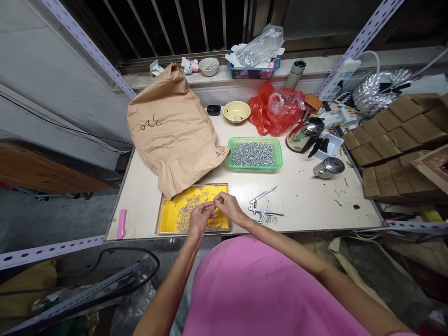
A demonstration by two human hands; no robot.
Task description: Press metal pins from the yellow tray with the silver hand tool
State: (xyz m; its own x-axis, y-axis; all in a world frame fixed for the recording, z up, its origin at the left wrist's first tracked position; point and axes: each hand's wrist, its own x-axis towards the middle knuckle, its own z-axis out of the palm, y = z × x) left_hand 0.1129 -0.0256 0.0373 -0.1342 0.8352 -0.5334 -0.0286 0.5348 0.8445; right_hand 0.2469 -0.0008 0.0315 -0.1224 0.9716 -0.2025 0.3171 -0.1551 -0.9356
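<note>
My left hand (202, 216) and my right hand (227, 205) meet over a yellow tray (168, 218) with a brown rim. Both have their fingers pinched together, fingertips almost touching. Whatever sits between them is too small to make out. Many small metal pins (187, 211) lie scattered in the tray below. Right of my right hand, a pair of silver hand pliers (261, 208) rests on the table with its handles spread. Behind the tray stands a green plastic basket (281, 156) filled with small metal screw-like pieces (254, 155).
A large brown paper bag (175, 135) overlaps the tray's back edge. A pink tool (121, 224) lies at the left front. Farther back are a yellow bowl (237, 112), red plastic bags (276, 109), a kettle (305, 134) and a metal pot (328, 168). Cardboard boxes (399, 140) are stacked right.
</note>
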